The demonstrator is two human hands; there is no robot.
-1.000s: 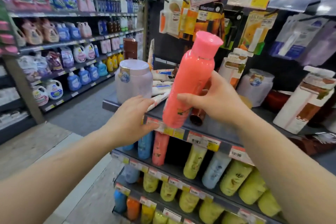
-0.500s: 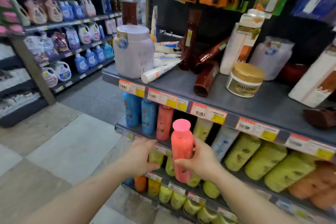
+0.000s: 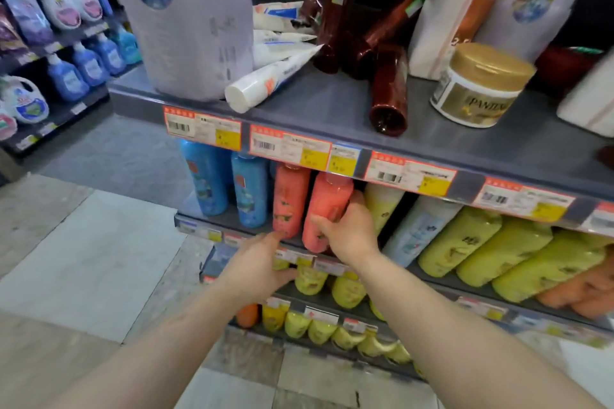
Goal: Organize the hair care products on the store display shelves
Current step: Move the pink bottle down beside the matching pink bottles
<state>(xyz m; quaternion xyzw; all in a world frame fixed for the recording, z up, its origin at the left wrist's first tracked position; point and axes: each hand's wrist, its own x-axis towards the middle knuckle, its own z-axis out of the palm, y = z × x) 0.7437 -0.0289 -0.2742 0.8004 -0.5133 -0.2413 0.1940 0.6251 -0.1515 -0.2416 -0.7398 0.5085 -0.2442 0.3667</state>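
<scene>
Second shelf (image 3: pixel 232 221), left to right: two blue bottles (image 3: pixel 206 183), then two pink bottles. The left hand (image 3: pixel 257 264) rests at the shelf edge, fingers straight and close together, tips touching the base of the first pink bottle (image 3: pixel 289 199). The right hand (image 3: pixel 349 232) grips the second pink bottle (image 3: pixel 327 206), thumb across the front, fingers curled round its right side; the bottle stands in the row, just beside its twin, base at the shelf lip. It looks nearly seated, release not yet done. Beyond it: one cream bottle (image 3: pixel 382 204), one pale bottle (image 3: pixel 418 229), then about four lime bottles (image 3: pixel 460 239) leaning; the orange ones at far right are too blurred to count.

Top shelf (image 3: pixel 332 103) still needs work, I judge: one big lilac jar (image 3: pixel 196 26), several white tubes (image 3: pixel 272 76) lying loose, count unclear, three or four dark red bottles (image 3: pixel 388 90) toppled or leaning, and one gold-lidded jar (image 3: pixel 481 86).
</scene>
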